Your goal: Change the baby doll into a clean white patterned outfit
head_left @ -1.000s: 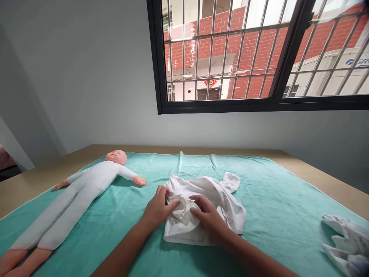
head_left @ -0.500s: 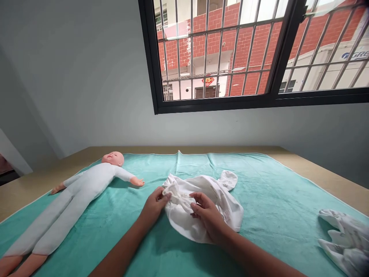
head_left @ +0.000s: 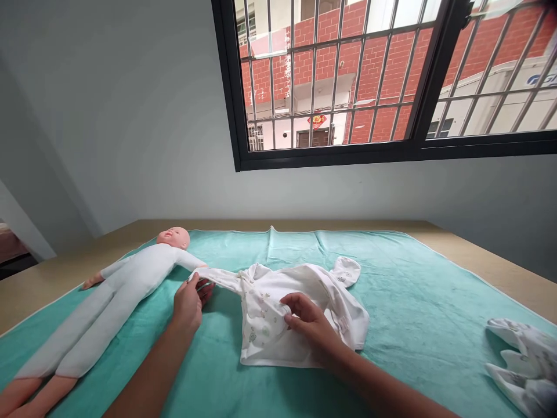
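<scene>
A white baby shirt (head_left: 270,331) with a small print lies in front of me, partly bunched on its right half. My left hand (head_left: 189,302) is closed on the end of one sleeve, which stretches out to the left, just off the doll's outstretched arm. My right hand (head_left: 311,322) pinches the front of the shirt near its middle. The other sleeve end pokes out at the upper right. To the left lies a baby doll (head_left: 134,273) on its back, with a white cloth body and pink head, hands and lower legs.
A turquoise towel (head_left: 418,325) covers most of the wooden table (head_left: 456,247). More white printed baby clothing (head_left: 524,360) lies at the right edge. Behind the table are a grey wall and a barred window (head_left: 331,81).
My left hand has moved left, drawing the sleeve out straight from the bunched shirt. The shirt's printed front now lies flatter. My right hand has stayed nearly in place.
</scene>
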`<state>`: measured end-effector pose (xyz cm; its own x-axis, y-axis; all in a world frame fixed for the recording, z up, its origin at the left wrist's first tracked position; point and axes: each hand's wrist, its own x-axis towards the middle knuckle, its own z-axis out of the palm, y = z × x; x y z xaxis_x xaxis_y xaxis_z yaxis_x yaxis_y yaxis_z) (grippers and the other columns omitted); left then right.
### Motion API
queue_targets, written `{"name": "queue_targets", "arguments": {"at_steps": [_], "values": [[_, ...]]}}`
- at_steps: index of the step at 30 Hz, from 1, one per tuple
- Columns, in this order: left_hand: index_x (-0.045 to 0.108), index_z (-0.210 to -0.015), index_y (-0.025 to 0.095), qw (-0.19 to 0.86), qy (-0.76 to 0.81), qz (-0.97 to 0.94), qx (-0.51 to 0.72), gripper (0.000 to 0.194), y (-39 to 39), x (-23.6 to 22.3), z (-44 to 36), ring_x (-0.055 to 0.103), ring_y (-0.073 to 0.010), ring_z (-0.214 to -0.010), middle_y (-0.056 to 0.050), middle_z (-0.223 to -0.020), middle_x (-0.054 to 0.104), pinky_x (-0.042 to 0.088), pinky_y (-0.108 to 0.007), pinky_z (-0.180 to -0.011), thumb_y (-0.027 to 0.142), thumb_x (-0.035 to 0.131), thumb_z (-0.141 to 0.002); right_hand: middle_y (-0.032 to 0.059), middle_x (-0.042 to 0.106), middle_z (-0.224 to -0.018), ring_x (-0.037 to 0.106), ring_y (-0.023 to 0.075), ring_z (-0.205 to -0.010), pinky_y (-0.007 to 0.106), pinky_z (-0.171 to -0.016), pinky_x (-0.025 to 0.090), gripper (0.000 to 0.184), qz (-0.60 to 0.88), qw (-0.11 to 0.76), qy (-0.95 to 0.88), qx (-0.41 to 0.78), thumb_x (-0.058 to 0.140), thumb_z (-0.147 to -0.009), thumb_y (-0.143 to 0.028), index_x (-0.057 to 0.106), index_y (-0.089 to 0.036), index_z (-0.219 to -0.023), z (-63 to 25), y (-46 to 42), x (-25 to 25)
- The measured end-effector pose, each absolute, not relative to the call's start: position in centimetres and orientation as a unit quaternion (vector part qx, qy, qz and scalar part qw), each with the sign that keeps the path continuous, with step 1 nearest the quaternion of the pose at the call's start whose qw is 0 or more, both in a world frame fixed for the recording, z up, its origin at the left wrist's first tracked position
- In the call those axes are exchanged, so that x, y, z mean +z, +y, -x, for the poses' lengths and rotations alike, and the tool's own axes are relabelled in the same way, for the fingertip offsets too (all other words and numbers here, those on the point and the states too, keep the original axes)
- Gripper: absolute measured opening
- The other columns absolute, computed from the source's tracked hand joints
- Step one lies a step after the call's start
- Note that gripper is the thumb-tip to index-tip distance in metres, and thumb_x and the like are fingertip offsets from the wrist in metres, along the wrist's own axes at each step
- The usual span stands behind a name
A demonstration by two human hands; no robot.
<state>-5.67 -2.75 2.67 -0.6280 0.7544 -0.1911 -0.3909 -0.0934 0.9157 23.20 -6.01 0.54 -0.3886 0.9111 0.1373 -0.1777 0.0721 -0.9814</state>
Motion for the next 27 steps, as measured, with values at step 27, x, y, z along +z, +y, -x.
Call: {"name": "queue_targets", "arguments": {"at_steps": [27], "values": [[0.059, -0.102, 0.018, 0.148, 0.620, -0.630, 0.444, 0.035, -3.0, -0.5, 0.4, 0.062, -0.0239, -0.097, -0.009, -0.105, 0.061, 0.050, -0.042, -0.092, 0.046, 0.048, -0.085, 0.0045, 0.067, -0.123, 0.061, 0.0238, -0.114, 0.043, -0.099, 0.049, 0.031, 0.447, 0.435, -0.761, 0.177, 0.046, -0.093, -0.035, 0.062, -0.027, -0.119, -28.1, -1.4, 2.4]]}}
